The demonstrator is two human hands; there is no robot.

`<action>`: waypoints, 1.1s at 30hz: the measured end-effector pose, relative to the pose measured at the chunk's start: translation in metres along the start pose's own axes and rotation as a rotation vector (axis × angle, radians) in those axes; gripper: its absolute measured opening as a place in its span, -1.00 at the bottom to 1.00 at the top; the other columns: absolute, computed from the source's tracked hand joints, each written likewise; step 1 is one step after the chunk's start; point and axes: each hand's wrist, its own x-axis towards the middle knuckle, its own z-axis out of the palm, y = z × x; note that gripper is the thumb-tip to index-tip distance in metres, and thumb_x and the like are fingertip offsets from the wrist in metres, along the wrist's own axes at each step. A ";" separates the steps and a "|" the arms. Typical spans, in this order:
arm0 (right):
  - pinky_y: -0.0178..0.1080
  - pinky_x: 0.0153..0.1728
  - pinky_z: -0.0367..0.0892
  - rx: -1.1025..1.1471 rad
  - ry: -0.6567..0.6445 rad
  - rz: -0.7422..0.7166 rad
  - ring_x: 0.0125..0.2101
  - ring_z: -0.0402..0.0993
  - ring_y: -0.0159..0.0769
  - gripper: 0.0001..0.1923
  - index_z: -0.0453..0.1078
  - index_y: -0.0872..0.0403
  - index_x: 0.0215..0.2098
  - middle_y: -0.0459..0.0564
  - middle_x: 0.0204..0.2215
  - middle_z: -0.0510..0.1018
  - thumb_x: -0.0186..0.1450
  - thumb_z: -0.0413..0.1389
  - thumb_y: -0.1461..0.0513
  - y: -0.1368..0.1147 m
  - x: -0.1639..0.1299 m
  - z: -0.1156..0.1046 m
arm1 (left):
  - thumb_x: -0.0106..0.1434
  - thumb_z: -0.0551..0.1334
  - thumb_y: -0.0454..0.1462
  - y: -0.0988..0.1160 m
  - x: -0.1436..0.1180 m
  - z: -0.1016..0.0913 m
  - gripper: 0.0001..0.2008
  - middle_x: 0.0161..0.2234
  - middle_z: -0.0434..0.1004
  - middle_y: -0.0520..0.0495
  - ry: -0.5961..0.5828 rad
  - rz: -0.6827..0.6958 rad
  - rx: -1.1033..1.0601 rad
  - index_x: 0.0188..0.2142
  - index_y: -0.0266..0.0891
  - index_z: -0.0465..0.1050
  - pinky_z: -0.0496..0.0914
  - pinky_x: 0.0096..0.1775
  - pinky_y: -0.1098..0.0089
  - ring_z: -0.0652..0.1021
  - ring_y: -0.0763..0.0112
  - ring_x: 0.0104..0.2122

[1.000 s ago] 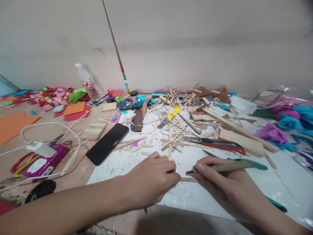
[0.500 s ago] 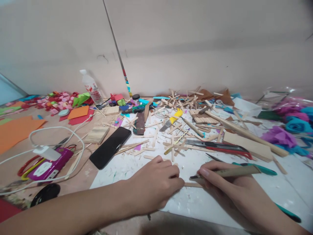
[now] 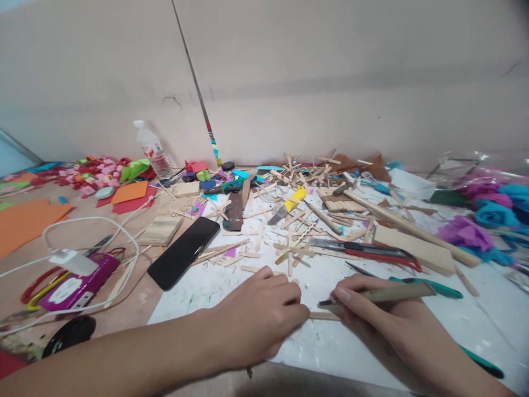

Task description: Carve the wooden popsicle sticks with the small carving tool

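Observation:
My left hand (image 3: 264,314) rests on the white sheet (image 3: 198,300), its fingers curled closed over a flat wooden craft stick (image 3: 325,316). The stick's free end pokes out to the right, beneath the tool tip. In my right hand (image 3: 384,320) is a carving chisel (image 3: 403,293) with a pale wooden handle, gripped like a pen. Its dark metal tip points left, close to my left thumb; whether it touches the stick I cannot tell. Teal-handled scissors (image 3: 440,287) lie partly behind my right hand. Beyond both hands lies a red-and-grey utility knife (image 3: 366,247).
A black phone (image 3: 184,252) and a purple power strip (image 3: 78,284) with white cables lie left. Loose craft sticks, a yellow-handled blade (image 3: 292,203) and a wooden block (image 3: 415,248) cover the middle. A water bottle (image 3: 152,150) stands near the wall; crepe paper (image 3: 467,231) lies right.
The camera view has shifted slightly, so the table items appear a little further left. Both hands keep nearly the same pose, with the stick and chisel still held.

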 end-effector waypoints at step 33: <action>-0.24 -0.46 0.29 0.129 0.019 0.071 -0.45 0.40 -0.24 -0.48 0.61 -0.01 -0.34 -0.02 -0.48 0.58 0.41 0.22 -0.24 -0.015 0.002 0.003 | 0.55 0.16 -0.35 0.000 -0.001 0.001 -0.85 -0.19 0.52 -0.01 -0.031 -0.023 -0.037 -0.09 -0.19 0.51 0.17 -0.17 0.19 0.42 0.28 -0.23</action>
